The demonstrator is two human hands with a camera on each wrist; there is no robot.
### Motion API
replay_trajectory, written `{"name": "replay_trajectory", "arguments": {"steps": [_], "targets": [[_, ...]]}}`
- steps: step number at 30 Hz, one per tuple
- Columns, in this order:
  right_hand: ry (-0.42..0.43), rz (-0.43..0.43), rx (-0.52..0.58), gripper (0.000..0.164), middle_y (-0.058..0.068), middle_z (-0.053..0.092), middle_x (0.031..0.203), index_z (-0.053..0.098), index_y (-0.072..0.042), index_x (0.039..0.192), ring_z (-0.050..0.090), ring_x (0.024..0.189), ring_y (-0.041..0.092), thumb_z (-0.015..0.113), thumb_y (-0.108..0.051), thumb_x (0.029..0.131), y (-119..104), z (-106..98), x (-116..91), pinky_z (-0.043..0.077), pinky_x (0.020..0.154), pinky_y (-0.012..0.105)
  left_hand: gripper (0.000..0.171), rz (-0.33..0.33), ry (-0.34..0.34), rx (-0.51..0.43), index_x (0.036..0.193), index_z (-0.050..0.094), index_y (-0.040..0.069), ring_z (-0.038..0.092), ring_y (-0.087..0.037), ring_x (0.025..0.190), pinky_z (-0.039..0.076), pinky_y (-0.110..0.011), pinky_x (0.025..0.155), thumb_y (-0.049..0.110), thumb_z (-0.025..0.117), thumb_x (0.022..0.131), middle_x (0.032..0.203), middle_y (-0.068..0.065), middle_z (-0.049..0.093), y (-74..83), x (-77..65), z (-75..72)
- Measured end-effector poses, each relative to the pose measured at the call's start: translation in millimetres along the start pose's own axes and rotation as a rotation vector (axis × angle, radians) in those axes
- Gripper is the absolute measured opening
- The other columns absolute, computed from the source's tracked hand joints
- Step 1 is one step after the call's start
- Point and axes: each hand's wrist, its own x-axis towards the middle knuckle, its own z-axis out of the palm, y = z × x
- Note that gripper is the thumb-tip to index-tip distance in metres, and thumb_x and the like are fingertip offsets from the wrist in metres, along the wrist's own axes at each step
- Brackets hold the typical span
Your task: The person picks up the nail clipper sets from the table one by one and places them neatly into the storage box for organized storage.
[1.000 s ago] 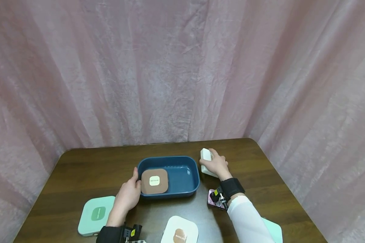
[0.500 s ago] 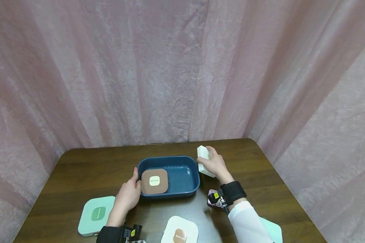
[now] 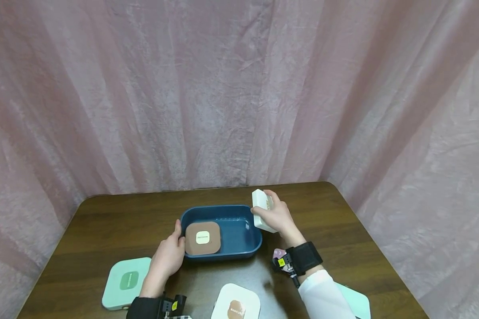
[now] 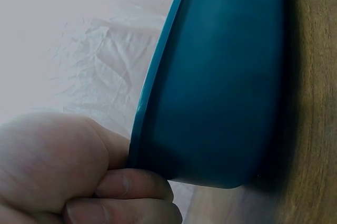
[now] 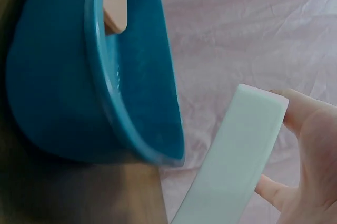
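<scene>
So the blue tray is the anchor here. The left hand has its left end, fingers curled at the rim. The right hand pinches a white box between thumb and fingers, tilted, right by the tray's right end; the right wrist view shows a gap between the two. A brown box lies inside, in the tray's left part, with bare floor to its right.

Imo this is the carry step, box in hand but not yet in. If it's going in, the next move calls for clearing the right rim, levelling the box and lowering it beside the brown one, left hand steadying. A mint box sits near-left of the tray, a cream box on its near side.
</scene>
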Motion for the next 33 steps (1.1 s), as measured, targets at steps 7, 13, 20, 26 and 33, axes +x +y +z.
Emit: {"name": "replay_trajectory", "arguments": {"steps": [7,13,20,26,33], "targets": [[-0.026,-0.056,0.024,0.085,0.025,0.053,0.136,0.048,-0.023,0.159,0.056,0.111,0.036,0.082,-0.041,0.083,-12.6,5.1,-13.8,0.052,0.076,0.040,0.065,0.029,0.005,0.001,0.170,0.012,-0.001,0.038,-0.018,0.047,0.034,-0.036,0.050,0.016,0.042,0.115,0.067,-0.008,0.051,-1.3,0.6,0.5],[-0.034,-0.082,0.038,0.083,0.024,0.054,0.135,0.050,-0.025,0.157,0.058,0.109,0.036,0.085,-0.042,0.084,-19.5,10.0,-23.1,0.053,0.074,0.040,0.065,0.015,0.000,0.000,0.170,0.012,0.000,0.039,-0.019,0.047,0.034,-0.035,0.050,0.016,0.042,0.115,0.067,-0.009,0.052,-1.5,1.4,1.3],[-0.043,-0.099,0.009,0.084,0.023,0.052,0.139,0.049,-0.028,0.158,0.057,0.109,0.035,0.085,-0.044,0.084,-20.2,19.8,-27.9,0.053,0.076,0.042,0.066,0.015,-0.001,-0.003,0.171,0.010,0.001,0.039,-0.019,0.046,0.035,-0.035,0.050,0.017,0.042,0.115,0.063,-0.008,0.051,-1.0,2.0,1.1],[-0.050,-0.132,-0.035,0.085,0.023,0.052,0.140,0.048,-0.030,0.159,0.055,0.112,0.035,0.084,-0.047,0.084,-27.1,24.2,-35.7,0.052,0.079,0.045,0.066,0.012,0.001,0.002,0.171,0.011,0.001,0.039,-0.019,0.045,0.034,-0.035,0.049,0.016,0.042,0.115,0.061,-0.007,0.050,-1.2,1.7,0.4],[-0.067,-0.178,-0.079,0.085,0.023,0.053,0.142,0.049,-0.029,0.159,0.055,0.114,0.035,0.083,-0.048,0.084,-32.1,34.6,-42.4,0.050,0.081,0.047,0.065,0.007,0.000,0.005,0.171,0.011,0.001,0.039,-0.019,0.045,0.034,-0.035,0.049,0.017,0.042,0.115,0.061,-0.007,0.051,-0.6,0.9,0.9]]}}
